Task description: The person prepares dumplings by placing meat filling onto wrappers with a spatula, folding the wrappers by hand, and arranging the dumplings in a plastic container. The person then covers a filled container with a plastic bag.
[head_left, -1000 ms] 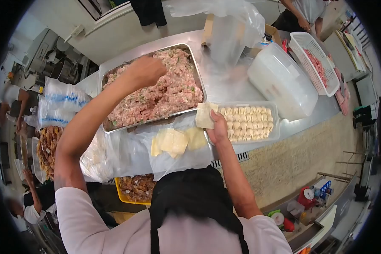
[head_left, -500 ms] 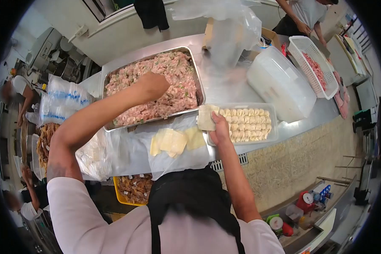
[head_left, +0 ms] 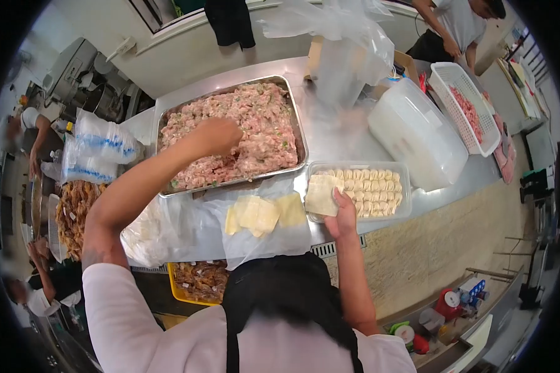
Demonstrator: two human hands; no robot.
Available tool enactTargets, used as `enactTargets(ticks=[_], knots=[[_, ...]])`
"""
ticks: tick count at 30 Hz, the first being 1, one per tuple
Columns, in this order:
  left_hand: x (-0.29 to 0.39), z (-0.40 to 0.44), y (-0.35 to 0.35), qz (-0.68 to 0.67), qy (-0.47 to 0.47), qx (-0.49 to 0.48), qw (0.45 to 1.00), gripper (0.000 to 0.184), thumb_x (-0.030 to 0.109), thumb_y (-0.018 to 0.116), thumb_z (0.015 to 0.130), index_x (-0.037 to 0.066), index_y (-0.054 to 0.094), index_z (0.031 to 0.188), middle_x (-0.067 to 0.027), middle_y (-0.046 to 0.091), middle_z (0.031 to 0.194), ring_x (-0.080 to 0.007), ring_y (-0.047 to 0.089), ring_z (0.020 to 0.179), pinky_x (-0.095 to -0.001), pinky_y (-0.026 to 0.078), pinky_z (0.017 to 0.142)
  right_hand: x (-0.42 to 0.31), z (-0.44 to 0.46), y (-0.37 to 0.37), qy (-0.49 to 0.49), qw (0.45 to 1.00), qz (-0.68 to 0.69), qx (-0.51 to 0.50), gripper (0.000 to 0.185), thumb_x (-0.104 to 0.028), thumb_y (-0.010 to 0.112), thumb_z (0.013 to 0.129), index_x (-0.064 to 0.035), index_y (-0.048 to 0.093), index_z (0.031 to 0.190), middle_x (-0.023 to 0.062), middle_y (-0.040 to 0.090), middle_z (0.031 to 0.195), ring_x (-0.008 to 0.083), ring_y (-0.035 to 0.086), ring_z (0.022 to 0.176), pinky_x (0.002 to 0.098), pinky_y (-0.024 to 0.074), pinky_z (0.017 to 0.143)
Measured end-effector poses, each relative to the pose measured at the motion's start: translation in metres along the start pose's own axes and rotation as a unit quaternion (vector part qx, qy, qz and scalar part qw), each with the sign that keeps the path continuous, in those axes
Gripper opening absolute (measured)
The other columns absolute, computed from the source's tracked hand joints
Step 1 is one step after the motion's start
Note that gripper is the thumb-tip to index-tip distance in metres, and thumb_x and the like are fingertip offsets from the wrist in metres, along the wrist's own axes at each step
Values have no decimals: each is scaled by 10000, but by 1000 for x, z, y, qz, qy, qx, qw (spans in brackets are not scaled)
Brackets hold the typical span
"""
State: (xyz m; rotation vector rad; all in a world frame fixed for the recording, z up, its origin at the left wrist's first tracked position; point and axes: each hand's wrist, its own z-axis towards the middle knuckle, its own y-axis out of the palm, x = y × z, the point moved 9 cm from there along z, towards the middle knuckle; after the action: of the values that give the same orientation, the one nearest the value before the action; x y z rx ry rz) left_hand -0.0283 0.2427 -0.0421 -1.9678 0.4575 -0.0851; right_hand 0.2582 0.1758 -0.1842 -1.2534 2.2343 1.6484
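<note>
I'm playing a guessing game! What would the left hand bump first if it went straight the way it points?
Probably the minced meat: the left hand points across it. Depth is hard to judge, so they may be touching now.

A working kitchen that prepares food in bulk.
A metal desk carries a large tray heaped with minced meat and a clear tub of folded dough pieces in rows; a white basket holds more meat. A big mixer-like machine stands at the left, a drain grate lies in the floor, the worker wears a black apron, and other people are around the room.
</note>
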Motion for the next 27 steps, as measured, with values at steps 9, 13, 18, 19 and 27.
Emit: enactTargets(ticks=[9, 13, 18, 19, 27], knots=[[-20, 52, -34, -27, -33, 135, 990, 126, 87, 641, 795, 17, 718, 866, -209, 698, 853, -392, 687, 852, -509, 547, 689, 8, 2, 20, -2, 1000, -17, -21, 421, -206, 490, 1039, 74, 495, 1353, 195, 616, 1302, 331, 618, 1190, 473, 484, 1042], [6, -17, -42, -46, -44, 185, 981, 275, 65, 629, 786, 95, 734, 1038, -190, 678, 841, -392, 682, 828, -495, 547, 707, 0, 0, 18, -8, 999, -17, -43, 444, -217, 479, 1040, 79, 481, 1370, 207, 602, 1328, 338, 605, 1211, 471, 474, 1052], [8, -86, 87, -113, -82, 100, 985, 458, 65, 647, 764, 193, 714, 1198, -180, 639, 896, -363, 669, 850, -477, 543, 720, -5, -5, 20, -16, 998, 6, -60, 472, -237, 447, 1047, 83, 452, 1394, 221, 597, 1331, 353, 593, 1226, 488, 475, 1054], [-5, -96, 104, -135, -91, 85, 983, 448, 68, 649, 765, 192, 718, 1190, -180, 632, 900, -358, 665, 856, -476, 540, 716, -5, -5, 16, -20, 999, -3, -46, 497, -248, 444, 1047, 96, 434, 1405, 235, 578, 1355, 370, 581, 1242, 500, 458, 1071], [-34, -156, 30, -163, -147, 173, 960, 311, 23, 610, 746, 107, 763, 1003, -170, 633, 851, -376, 652, 841, -476, 524, 717, 1, -5, 15, -32, 999, -41, -14, 475, -243, 412, 1062, 110, 448, 1377, 255, 596, 1311, 372, 605, 1203, 496, 488, 1036]])
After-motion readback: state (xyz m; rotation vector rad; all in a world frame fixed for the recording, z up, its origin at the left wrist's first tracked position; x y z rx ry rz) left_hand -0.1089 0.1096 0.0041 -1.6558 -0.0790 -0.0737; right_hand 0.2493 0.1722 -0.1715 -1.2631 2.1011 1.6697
